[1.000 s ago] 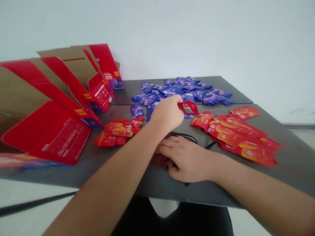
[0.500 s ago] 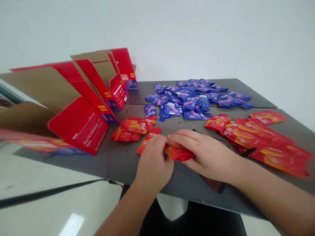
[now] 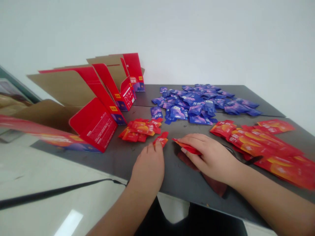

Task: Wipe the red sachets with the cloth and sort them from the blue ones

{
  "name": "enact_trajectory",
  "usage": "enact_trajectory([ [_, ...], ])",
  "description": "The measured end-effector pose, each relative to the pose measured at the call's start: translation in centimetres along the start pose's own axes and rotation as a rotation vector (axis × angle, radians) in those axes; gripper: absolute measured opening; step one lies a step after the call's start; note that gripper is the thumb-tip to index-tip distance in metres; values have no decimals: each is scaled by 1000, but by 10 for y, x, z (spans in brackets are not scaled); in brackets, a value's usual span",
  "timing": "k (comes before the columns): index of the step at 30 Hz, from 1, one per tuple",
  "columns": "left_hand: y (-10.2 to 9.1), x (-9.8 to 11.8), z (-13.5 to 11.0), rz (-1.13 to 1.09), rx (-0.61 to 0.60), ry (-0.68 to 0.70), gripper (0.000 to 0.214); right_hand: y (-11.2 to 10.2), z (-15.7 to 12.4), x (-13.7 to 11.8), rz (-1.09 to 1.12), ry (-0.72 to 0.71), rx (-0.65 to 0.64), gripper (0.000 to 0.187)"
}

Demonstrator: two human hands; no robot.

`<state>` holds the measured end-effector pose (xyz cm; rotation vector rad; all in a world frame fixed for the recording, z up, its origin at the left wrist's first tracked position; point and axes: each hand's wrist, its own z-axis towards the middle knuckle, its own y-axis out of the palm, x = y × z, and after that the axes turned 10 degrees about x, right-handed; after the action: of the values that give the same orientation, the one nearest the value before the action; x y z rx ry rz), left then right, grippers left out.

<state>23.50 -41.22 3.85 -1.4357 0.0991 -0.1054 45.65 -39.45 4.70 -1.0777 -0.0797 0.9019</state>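
Observation:
My left hand (image 3: pixel 148 167) rests near the front edge of the dark table (image 3: pixel 128 160), its fingertips pinching a small red sachet (image 3: pixel 161 140). My right hand (image 3: pixel 209 158) lies just to the right, fingers closed on a strip of red sachets (image 3: pixel 188 148) that pokes out to the left. A small pile of red sachets (image 3: pixel 140 128) lies just beyond my left hand. Long strips of red sachets (image 3: pixel 258 141) stretch to the right of my right hand.
A heap of blue sachets (image 3: pixel 199 103) covers the far middle of the table. Several opened red-and-brown cardboard boxes (image 3: pixel 95 98) stand and lie at the left. A black cable (image 3: pixel 59 191) runs below the table's front edge. A white wall is behind.
My left hand came back from the far red strips to the front edge, and the hands drew apart, a single sachet now separate from the strip. The view shifted left.

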Motion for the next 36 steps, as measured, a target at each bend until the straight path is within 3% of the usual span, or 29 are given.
enact_trajectory([
  [5,-1,-24,-1,-67,93,36,37,2,0,2,-12,27,20,33],
  [11,-7,-57,29,-146,416,-14,40,6,0,5,-12,33,13,34],
  [16,-2,-85,67,-144,291,57,41,5,1,4,-10,47,-4,33],
  [20,8,-93,79,-153,206,86,59,6,0,4,3,49,-13,33],
  [24,8,-88,84,-151,201,92,43,6,0,6,4,57,-18,33],
  [28,7,-85,89,-158,198,97,52,7,0,7,8,55,-17,33],
  [33,7,-85,94,-137,215,44,36,6,1,5,8,52,-23,35],
  [36,-1,-88,94,-129,254,-2,43,5,0,5,13,62,-31,35],
])
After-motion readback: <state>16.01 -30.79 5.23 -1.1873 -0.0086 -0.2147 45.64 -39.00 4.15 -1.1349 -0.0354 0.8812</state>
